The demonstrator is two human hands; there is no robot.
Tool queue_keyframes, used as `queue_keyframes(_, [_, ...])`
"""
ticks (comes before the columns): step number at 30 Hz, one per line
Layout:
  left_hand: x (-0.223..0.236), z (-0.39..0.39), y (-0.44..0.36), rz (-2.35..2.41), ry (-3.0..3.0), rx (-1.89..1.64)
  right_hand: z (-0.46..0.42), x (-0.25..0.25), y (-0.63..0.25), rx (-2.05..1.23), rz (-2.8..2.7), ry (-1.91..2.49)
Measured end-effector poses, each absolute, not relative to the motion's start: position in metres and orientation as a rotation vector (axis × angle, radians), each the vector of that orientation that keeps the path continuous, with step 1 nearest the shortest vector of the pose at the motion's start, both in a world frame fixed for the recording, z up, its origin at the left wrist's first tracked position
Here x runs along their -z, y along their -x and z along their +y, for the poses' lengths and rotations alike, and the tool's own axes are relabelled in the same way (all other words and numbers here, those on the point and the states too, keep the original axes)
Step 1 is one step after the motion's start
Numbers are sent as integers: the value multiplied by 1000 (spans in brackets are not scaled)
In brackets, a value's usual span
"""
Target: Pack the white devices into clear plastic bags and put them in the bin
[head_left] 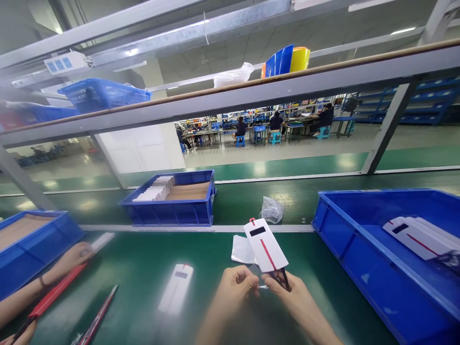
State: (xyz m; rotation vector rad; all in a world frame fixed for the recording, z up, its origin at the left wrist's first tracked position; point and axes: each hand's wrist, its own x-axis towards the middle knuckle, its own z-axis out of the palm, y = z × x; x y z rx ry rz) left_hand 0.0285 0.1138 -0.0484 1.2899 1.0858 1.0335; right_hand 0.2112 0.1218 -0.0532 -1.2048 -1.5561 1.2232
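Note:
A white packaging card [276,251] with a dark window, a red stripe and a small red loop at its top is tilted upright in my right hand [293,290]. Black straps come out below the card, between my right fingers. Close by on the left, my left hand [235,285] is closed in a pinch on clear plastic film [256,270]. Behind the hands lies a white stack of flat sheets or bags [241,249]. A similar white card [177,287] lies flat on the green table, left of my left hand.
Right stands a large blue bin [355,249] with more white cards [419,235]. A blue bin [172,213] with white pieces and crumpled plastic [272,210] sit behind. At left, another person's hand [77,254] is by a red strap [59,290], near a blue bin [39,258].

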Motion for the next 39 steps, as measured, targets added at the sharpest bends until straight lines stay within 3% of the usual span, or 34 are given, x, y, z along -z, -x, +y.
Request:
queue_keyframes(10, [49, 109, -32, 1076, -1288, -983, 116, 35, -211, -1235, -1589, 1217])
queue_keyframes(21, [45, 110, -31, 1076, -1300, -1042, 118, 50, -208, -1173, -1585, 1285])
queue_keyframes(30, [48, 115, -25, 1134, -1252, -1242, 117, 40, -212, -1292, -1608, 1221])
queue_keyframes(39, [45, 114, -26, 1102, -1206, -1124, 116, 41, -211, -1213, -1603, 1203])
